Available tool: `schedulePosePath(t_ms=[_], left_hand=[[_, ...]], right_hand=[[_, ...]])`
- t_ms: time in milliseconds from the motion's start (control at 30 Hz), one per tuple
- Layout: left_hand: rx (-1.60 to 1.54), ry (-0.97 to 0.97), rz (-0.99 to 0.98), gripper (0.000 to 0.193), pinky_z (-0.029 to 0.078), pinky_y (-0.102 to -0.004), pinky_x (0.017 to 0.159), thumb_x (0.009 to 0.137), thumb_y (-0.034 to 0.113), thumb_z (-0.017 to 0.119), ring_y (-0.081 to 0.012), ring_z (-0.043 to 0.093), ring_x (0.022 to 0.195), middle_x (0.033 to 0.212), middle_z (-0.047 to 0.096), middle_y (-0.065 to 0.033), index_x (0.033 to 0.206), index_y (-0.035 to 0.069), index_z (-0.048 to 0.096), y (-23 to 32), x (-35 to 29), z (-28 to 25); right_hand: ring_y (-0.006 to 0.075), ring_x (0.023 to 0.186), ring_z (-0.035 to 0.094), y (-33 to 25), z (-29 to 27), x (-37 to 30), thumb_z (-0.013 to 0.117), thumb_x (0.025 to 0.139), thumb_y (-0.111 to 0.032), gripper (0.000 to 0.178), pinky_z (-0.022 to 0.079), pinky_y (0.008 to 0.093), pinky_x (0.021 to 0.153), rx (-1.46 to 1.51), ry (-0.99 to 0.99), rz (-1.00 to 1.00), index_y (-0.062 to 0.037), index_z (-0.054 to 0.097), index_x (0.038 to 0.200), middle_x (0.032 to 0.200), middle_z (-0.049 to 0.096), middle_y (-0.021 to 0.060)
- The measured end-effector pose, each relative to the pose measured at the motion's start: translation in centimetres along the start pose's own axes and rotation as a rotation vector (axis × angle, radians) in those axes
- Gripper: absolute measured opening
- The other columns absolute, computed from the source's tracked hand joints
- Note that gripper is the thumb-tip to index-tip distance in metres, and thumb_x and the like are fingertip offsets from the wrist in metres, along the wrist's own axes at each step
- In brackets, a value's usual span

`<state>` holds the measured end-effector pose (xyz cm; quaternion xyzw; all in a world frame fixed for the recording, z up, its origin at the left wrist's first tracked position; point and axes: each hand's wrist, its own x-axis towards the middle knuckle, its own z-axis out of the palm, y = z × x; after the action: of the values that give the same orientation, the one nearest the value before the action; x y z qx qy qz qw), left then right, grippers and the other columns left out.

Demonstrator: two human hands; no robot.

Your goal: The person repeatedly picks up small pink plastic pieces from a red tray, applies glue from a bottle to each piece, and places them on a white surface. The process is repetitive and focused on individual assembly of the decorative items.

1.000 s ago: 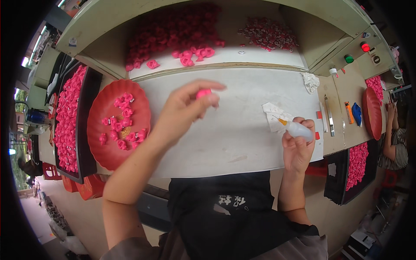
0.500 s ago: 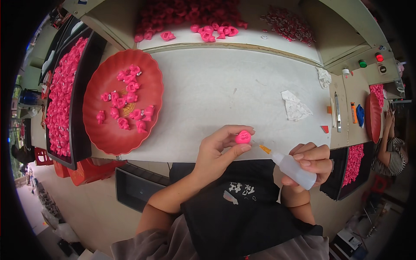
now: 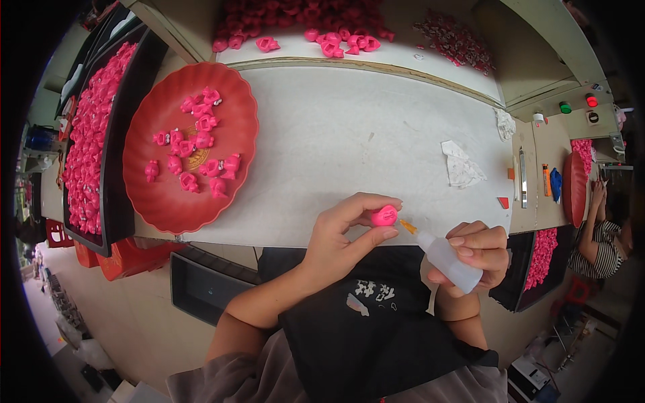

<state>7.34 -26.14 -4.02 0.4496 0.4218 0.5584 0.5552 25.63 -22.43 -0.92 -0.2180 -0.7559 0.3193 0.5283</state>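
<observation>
Between the thumb and fingers of my left hand [image 3: 346,232] is a small pink figurine part [image 3: 385,216], rounded, with a recessed pattern facing the bottle. My right hand [image 3: 474,255] is wrapped round a translucent white squeeze bottle [image 3: 447,260]. The bottle is tilted, and its thin orange nozzle [image 3: 408,227] points up and left, close to the pink part. Whether the tip touches the part, I cannot tell. Both hands are above the near edge of the white worktable [image 3: 322,148]. To the left, a red scalloped plate [image 3: 151,201] carries several pink figurine parts [image 3: 201,140].
A heap of pink parts [image 3: 295,20] and a pile of small pieces [image 3: 457,43] lie on the shelf behind. A black tray [image 3: 107,195] of pink parts is at left. Crumpled tissue [image 3: 462,166] lies at right. Another person [image 3: 601,245] sits far right.
The nozzle has come level with the pink part, which has turned slightly and shifted a little right in my left hand. My view has shifted slightly.
</observation>
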Motion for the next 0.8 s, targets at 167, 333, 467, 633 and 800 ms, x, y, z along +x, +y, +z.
schedulePosePath(t_ms=[167,333,467,633,800], left_hand=[[0.128,0.053,0.106,0.028,0.047,-0.0262,0.075,0.076,0.0,0.063,-0.0153,0.058,0.085,0.097,0.059,-0.0101,0.103,0.0,0.057,-0.27,0.11,0.09],[0.214,0.002,0.135,0.027,0.045,-0.0282,0.085,0.077,-0.004,0.059,-0.0169,0.054,0.099,0.11,0.055,-0.0117,0.104,-0.001,0.056,-0.28,0.23,0.07],[0.131,0.046,0.15,0.027,0.047,-0.026,0.076,0.076,-0.001,0.062,-0.0163,0.058,0.082,0.1,0.059,-0.0108,0.102,0.0,0.058,-0.63,0.35,0.4],[0.102,0.016,0.127,0.028,0.046,-0.0259,0.076,0.076,0.0,0.062,-0.0156,0.057,0.083,0.1,0.059,-0.0106,0.104,0.0,0.057,-0.7,0.37,0.37],[0.113,0.005,0.12,0.028,0.046,-0.026,0.075,0.076,0.0,0.062,-0.0154,0.057,0.082,0.1,0.059,-0.0106,0.104,0.001,0.057,-0.7,0.32,0.3]], right_hand=[[0.0174,0.061,0.057,-0.45,-0.03,0.26,0.085,0.051,-0.011,0.05,0.047,0.0252,0.052,-0.057,-0.016,-0.018,-0.0081,0.054,0.09,0.085,0.053,0.0082],[0.0123,0.058,0.048,-0.12,0.1,0.44,0.082,0.059,-0.016,0.043,0.044,0.0221,0.051,-0.034,-0.003,-0.007,-0.0038,0.051,0.085,0.078,0.048,0.008],[0.0112,0.057,0.047,0.3,0.13,0.28,0.082,0.059,-0.016,0.043,0.044,0.0214,0.05,0.034,0.073,0.002,-0.0035,0.05,0.084,0.078,0.048,0.0081],[0.0108,0.058,0.047,0.24,0.31,0.26,0.082,0.059,-0.017,0.043,0.044,0.0214,0.049,0.013,0.048,-0.018,-0.0034,0.05,0.084,0.078,0.048,0.0077],[0.0112,0.058,0.047,0.24,0.37,0.27,0.081,0.06,-0.018,0.042,0.043,0.0217,0.05,-0.01,-0.001,-0.031,-0.0039,0.05,0.084,0.078,0.048,0.0073]])
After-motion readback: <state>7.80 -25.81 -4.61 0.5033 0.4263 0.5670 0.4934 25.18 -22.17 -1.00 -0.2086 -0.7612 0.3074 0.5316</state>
